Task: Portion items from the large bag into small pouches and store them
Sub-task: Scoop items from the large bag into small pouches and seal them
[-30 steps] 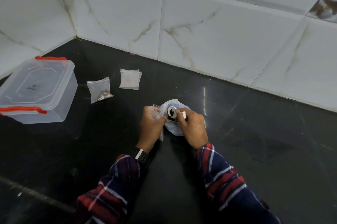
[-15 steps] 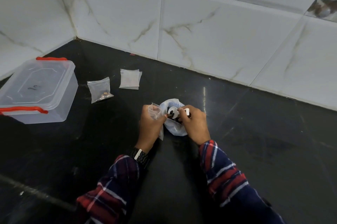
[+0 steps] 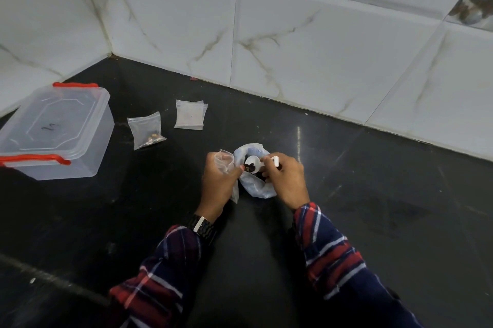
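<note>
Plastic pouch [image 3: 146,130] already filled; your left hand [image 3: 217,186] pinched an open pouch [image 3: 225,162], right hand [image 3: 285,181] gripped the white scoop [image 3: 253,161] over the large bag [image 3: 256,183]. Storage box [image 3: 53,130] stayed lidded.

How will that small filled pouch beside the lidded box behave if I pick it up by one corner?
The filled pouch is thin clear film, so it will probably flop and fold rather than stay flat. Its few dark pieces sit bunched in one lower corner, so it is likely light and should hang that corner down. The film looks glossy, perhaps slippery.
</note>
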### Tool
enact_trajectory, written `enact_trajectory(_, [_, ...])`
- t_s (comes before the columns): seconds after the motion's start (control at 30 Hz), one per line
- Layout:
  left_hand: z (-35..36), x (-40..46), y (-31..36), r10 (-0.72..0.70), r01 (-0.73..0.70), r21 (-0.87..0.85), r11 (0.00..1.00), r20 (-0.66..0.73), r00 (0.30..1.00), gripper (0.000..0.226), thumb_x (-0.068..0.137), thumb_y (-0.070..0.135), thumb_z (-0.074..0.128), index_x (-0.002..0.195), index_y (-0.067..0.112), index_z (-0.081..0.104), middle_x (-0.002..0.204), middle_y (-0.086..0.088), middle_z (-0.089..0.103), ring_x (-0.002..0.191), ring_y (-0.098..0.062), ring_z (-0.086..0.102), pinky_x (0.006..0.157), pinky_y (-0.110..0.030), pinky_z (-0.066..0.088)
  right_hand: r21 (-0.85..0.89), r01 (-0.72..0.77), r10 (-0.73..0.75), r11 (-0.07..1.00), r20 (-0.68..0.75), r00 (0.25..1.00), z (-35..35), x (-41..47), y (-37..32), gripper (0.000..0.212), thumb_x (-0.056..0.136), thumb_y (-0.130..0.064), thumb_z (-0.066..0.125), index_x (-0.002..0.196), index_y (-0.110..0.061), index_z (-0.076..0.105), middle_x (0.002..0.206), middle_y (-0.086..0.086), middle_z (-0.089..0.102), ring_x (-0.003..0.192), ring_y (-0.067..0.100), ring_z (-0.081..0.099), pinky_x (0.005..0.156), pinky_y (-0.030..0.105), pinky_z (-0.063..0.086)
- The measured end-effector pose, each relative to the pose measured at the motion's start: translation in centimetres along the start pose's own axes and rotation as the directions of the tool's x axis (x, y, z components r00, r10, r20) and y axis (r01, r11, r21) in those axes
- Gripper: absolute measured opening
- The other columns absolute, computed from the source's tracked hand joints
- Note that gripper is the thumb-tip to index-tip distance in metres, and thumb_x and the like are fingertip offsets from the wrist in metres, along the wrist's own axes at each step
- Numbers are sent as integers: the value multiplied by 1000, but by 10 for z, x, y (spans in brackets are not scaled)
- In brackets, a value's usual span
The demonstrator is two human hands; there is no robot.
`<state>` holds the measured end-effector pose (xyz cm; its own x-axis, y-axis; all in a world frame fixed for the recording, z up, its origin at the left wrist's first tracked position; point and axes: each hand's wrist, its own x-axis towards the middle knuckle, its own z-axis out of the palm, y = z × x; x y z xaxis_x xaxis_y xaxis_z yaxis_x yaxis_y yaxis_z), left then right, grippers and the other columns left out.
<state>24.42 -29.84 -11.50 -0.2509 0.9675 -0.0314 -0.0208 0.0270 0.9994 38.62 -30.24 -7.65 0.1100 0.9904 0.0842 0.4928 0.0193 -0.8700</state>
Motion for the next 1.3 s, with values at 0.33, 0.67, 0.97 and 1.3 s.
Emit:
enact_trajectory(0.33, [-2,-2,2,33,-30,73,997,-38,999,36,78,10,74,104,11,50,90,6,60,85,-13,60,76,-27,49,299,-214,243,930,-64,968,0,3,2,23,93,-17,54,81,-6,71,73,13,72,65,22,68,66,38,60])
enact_trajectory(0.67, [-5,-9,0,-34,33,147,989,7,999,39,79,18,76,108,15,51,99,2,64,90,-12,64,80,-36,57,20,-12,13,1000,-60,998,-6,-1,-2,17,93,-18,56,84,-17,70,74,-1,69,65,11,65,64,25,56])
enact_trajectory(0.97, [3,-12,-2,-47,47,137,990,-1,999,31,78,2,65,104,12,50,91,6,61,86,-15,62,76,-32,51,-329,231,-220,916,70,973,7,-12,-4,22,95,-21,55,106,-10,71,93,8,71,82,19,65,76,27,51])
enact_trajectory(1.3, [1,-14,-3,-28,24,93,995,42,999,28,81,4,66,101,14,50,94,2,61,88,-15,62,77,-31,51,84,-135,138,987,-26,990,-2,-2,-1,21,93,-17,55,82,-7,70,66,6,69,57,14,64,63,32,58])
